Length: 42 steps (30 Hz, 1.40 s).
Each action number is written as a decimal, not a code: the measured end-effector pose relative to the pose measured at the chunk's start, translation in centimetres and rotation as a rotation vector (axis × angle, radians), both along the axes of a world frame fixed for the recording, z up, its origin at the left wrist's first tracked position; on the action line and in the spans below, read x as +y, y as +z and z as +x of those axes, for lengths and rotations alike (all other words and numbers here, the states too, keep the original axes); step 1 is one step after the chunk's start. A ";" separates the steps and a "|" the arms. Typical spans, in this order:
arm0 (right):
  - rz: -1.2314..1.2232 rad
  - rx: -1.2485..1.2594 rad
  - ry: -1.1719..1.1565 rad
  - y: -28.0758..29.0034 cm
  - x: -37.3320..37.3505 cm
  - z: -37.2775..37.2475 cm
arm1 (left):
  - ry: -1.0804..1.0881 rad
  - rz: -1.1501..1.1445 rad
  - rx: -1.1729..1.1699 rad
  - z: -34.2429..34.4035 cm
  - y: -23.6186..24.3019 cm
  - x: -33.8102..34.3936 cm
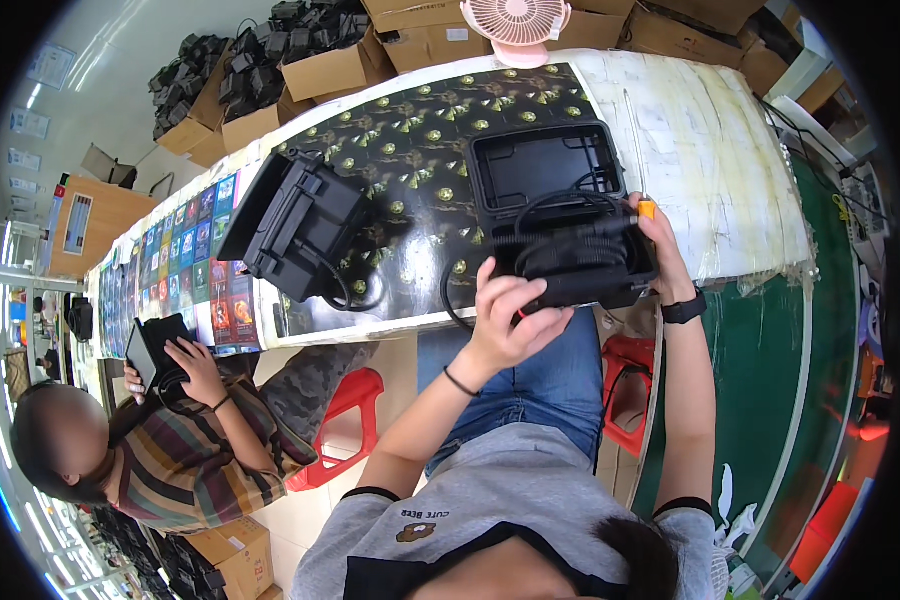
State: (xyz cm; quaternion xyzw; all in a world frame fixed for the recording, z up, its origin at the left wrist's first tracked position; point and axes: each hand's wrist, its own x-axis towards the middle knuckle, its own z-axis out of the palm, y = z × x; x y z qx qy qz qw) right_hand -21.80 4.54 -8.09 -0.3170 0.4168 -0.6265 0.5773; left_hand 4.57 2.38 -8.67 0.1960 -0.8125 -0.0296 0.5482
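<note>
An open black plastic case (610, 290) is tilted at the table's near edge, its lid (548, 168) folded back on the far side. Coiled black ribbed cable (570, 255) fills its lower half. My left hand (510, 318) grips the case's near left wall with curled fingers; a small bit of red shows beneath them. At the case's right end is my right hand (667, 250), closed around a screwdriver (647, 208) with an orange handle and a long thin shaft pointing away from me. Some of its fingers are hidden behind the case.
A second black case (305, 225) stands on the dark patterned mat (390, 150) to the left. Further left, a seated co-worker (190, 450) holds another black case (155, 350). A pink fan (517, 25) and cardboard boxes (340, 70) are beyond the table; red stools (355, 420) stand below.
</note>
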 end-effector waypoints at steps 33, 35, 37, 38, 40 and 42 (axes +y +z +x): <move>-0.176 0.072 -0.326 -1.9 1.1 2.5 | 0.041 0.600 -0.328 8.5 4.7 0.1; -0.178 0.111 -0.337 -1.2 1.1 3.1 | -0.032 0.625 -0.377 8.0 4.3 1.0; -0.172 0.128 -0.323 -1.4 1.2 3.0 | 0.014 0.690 -0.435 7.1 5.0 2.1; -0.170 0.127 -0.318 -1.4 1.2 3.0 | -0.002 0.647 -0.426 7.0 4.1 2.2; -0.171 0.171 -0.340 -1.2 1.2 3.1 | 0.021 0.610 -0.476 6.5 3.7 2.9; -0.172 0.163 -0.338 -1.4 1.1 3.1 | 0.042 0.576 -0.534 5.8 3.7 3.3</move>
